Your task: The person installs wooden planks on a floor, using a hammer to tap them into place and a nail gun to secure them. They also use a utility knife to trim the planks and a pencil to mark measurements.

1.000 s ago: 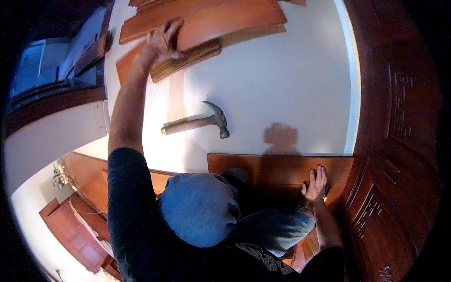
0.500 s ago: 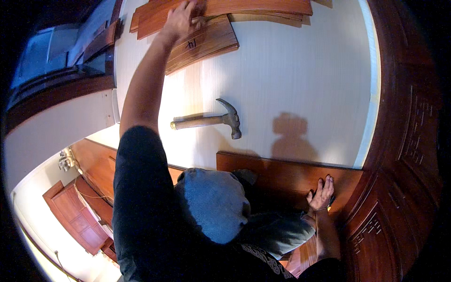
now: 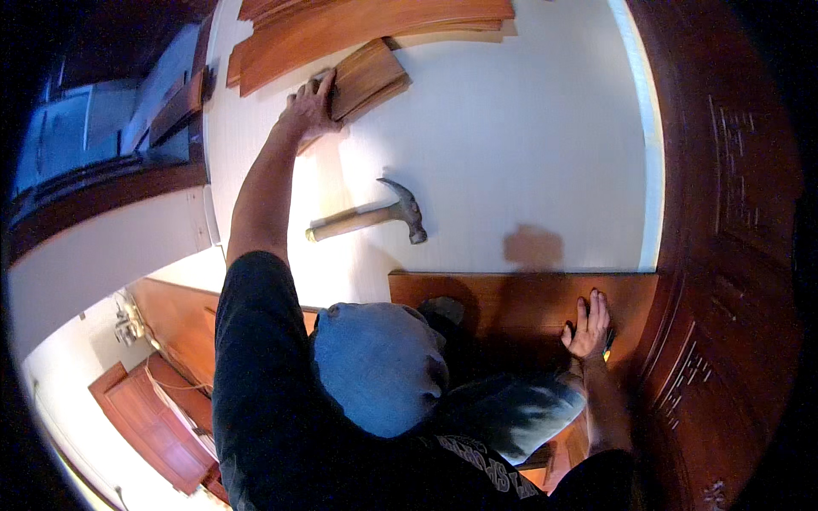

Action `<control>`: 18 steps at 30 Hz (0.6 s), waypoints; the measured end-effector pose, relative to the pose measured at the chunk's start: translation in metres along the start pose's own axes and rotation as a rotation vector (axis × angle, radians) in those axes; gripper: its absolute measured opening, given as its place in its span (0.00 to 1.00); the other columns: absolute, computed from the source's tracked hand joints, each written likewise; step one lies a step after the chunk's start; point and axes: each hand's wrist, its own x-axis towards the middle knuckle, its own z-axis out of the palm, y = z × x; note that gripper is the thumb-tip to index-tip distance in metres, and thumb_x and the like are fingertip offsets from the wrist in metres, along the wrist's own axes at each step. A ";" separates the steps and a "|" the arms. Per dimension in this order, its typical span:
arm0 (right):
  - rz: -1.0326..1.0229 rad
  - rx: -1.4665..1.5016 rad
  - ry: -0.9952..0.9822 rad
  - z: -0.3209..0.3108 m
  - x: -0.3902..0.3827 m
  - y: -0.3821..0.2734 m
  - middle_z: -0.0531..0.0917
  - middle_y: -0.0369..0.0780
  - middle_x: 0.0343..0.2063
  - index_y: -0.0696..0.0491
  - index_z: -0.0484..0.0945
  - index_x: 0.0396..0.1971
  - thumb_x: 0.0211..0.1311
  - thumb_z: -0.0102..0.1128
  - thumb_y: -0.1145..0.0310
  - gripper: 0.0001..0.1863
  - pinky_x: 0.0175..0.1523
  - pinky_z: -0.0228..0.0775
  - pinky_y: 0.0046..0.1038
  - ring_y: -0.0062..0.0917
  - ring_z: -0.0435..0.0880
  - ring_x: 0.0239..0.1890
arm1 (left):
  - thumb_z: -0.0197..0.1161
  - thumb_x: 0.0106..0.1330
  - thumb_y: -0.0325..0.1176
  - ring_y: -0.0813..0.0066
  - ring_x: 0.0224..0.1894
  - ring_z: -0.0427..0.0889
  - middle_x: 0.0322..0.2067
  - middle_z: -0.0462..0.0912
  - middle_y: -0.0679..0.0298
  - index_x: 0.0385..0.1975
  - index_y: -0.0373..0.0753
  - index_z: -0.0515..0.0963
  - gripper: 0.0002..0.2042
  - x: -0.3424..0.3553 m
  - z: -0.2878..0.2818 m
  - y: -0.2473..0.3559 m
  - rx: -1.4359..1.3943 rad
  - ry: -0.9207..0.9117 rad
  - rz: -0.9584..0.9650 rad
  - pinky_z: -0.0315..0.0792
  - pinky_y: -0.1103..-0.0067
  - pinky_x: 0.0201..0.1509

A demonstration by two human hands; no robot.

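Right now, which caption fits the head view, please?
Left hand on short stacked planks, right hand on a brown board, claw hammer lying between.

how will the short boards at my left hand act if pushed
The short boards are probably stiff, given their straight edges. They may slide over one another, since their edges show separate layers, and seem unlikely to roll, lying flat.
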 end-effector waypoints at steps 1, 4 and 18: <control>0.000 0.001 0.000 -0.001 0.002 -0.001 0.65 0.60 0.72 0.60 0.70 0.66 0.71 0.52 0.49 0.34 0.68 0.62 0.59 0.62 0.65 0.71 | 0.80 0.44 0.52 0.42 0.75 0.62 0.74 0.59 0.44 0.81 0.58 0.39 0.65 -0.004 -0.002 0.003 -0.007 -0.028 -0.008 0.59 0.43 0.73; 0.011 0.027 0.018 0.003 -0.002 0.001 0.66 0.60 0.71 0.59 0.70 0.67 0.71 0.54 0.51 0.33 0.67 0.63 0.58 0.62 0.66 0.71 | 0.78 0.46 0.51 0.42 0.74 0.65 0.72 0.63 0.42 0.82 0.53 0.41 0.63 -0.018 -0.018 0.015 -0.107 -0.164 0.021 0.61 0.52 0.75; 0.030 0.104 0.046 0.003 -0.006 0.000 0.67 0.60 0.69 0.60 0.74 0.62 0.61 0.63 0.57 0.32 0.71 0.60 0.57 0.61 0.67 0.70 | 0.76 0.57 0.55 0.51 0.73 0.65 0.72 0.65 0.43 0.79 0.32 0.47 0.58 -0.067 -0.066 0.104 -1.013 -0.259 0.177 0.59 0.64 0.77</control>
